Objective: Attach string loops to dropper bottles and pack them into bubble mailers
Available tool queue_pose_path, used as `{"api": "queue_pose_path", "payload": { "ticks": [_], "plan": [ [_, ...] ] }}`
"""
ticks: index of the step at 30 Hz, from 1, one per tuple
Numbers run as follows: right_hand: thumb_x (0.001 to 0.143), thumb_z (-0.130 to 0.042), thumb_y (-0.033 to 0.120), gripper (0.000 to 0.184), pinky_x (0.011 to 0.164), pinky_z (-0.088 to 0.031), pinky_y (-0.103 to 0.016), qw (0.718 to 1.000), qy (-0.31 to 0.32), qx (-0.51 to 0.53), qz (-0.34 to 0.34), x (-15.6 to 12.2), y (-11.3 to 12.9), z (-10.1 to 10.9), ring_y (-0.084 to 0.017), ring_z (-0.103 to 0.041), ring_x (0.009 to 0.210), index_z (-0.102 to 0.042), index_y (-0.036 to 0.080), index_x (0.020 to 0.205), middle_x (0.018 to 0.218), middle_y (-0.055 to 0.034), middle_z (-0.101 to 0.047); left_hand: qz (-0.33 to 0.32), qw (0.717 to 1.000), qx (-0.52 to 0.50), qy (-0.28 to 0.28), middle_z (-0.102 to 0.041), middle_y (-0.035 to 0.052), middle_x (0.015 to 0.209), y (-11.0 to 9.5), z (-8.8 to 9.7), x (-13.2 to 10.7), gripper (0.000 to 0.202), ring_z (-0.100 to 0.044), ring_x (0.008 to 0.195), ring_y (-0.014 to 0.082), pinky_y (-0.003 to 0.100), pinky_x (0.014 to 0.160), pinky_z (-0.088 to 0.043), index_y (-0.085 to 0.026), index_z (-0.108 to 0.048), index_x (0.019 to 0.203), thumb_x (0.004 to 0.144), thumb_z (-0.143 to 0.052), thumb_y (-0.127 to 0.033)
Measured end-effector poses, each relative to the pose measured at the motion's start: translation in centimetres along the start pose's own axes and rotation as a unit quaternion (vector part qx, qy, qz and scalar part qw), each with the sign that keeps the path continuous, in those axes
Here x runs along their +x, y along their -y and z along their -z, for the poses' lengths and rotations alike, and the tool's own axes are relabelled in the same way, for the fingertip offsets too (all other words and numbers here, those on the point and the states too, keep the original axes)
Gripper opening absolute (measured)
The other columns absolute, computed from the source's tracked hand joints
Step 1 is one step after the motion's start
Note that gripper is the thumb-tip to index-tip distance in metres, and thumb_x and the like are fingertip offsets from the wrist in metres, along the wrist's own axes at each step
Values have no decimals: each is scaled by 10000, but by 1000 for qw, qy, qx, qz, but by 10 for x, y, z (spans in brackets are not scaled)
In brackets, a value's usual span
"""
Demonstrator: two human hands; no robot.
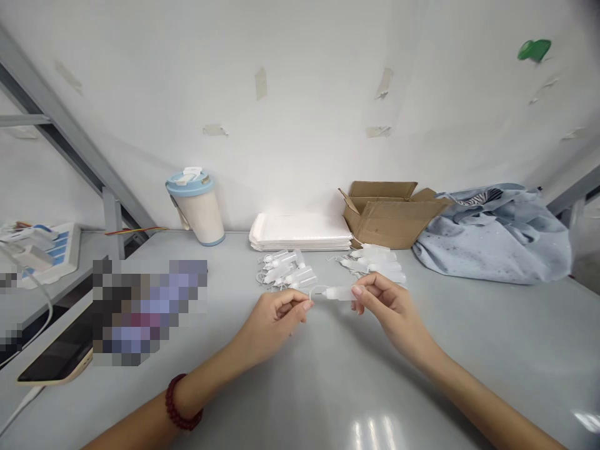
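Observation:
My right hand [382,300] pinches a small translucent needle-tip squeeze bottle [338,293] between thumb and fingers. The bottle lies sideways in the air, its thin metal needle pointing left. Close to the needle, the fingertips of my left hand [284,312] are closed on a thin white strap [313,290] that curves over towards the needle. Whatever sits at the strap's end is hidden by the fingers. Behind my left hand lies a pile of similar bottles [284,267] with thin straps. A second group of bottles [377,259] lies behind my right hand.
White padded envelopes [300,232] are stacked by the wall, beside an open cardboard box [394,219] and a grey-blue cloth bundle [497,240]. A lidded cup [199,209] stands back left. A phone [59,353] lies at left, near a power strip [56,253].

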State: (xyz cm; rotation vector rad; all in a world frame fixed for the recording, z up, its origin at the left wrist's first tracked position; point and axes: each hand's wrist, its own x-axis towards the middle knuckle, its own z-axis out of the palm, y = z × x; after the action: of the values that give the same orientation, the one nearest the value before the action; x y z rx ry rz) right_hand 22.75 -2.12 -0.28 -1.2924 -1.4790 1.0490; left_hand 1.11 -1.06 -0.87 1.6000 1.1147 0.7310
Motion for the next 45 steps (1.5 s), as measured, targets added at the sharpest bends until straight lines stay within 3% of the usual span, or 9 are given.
{"api": "queue_pose_path", "payload": {
  "ticks": [7, 17, 29, 45],
  "plan": [
    [835, -544, 484, 294, 625, -403, -286, 999, 35, 21, -13, 0, -1, 1, -144, -540, 615, -537, 205, 741, 592, 15, -580, -12, 997, -71, 33, -458, -58, 557, 0, 2, 2, 280, -402, 467, 64, 229, 555, -392, -158, -574, 699, 877, -489, -356],
    [833, -567, 474, 294, 634, -360, -270, 997, 48, 58, -24, 2, -6, 0, -124, -509, 617, -548, 196, 736, 594, 26, -562, -18, 996, -78, 44, -416, -71, 517, -1, 1, 1, 298, -392, 461, 64, 220, 537, -382, -163, -543, 656, 877, -488, -356],
    [821, -586, 463, 288, 576, -335, -238, 997, 56, 40, -32, 0, -3, 1, -100, -476, 571, -542, 191, 740, 567, 42, -531, -21, 999, -9, 28, -524, -24, 665, -2, -1, -3, 253, -421, 516, 76, 212, 523, -361, -159, -621, 748, 872, -479, -328],
    [850, -563, 428, 261, 617, -372, -243, 991, 112, 60, -34, 0, -8, -5, -106, -510, 586, -555, 183, 762, 565, 45, -540, -35, 999, 33, 11, -503, -22, 631, 2, -6, -5, 248, -407, 533, 90, 214, 519, -334, -157, -587, 672, 854, -459, -267]
  ]
}}
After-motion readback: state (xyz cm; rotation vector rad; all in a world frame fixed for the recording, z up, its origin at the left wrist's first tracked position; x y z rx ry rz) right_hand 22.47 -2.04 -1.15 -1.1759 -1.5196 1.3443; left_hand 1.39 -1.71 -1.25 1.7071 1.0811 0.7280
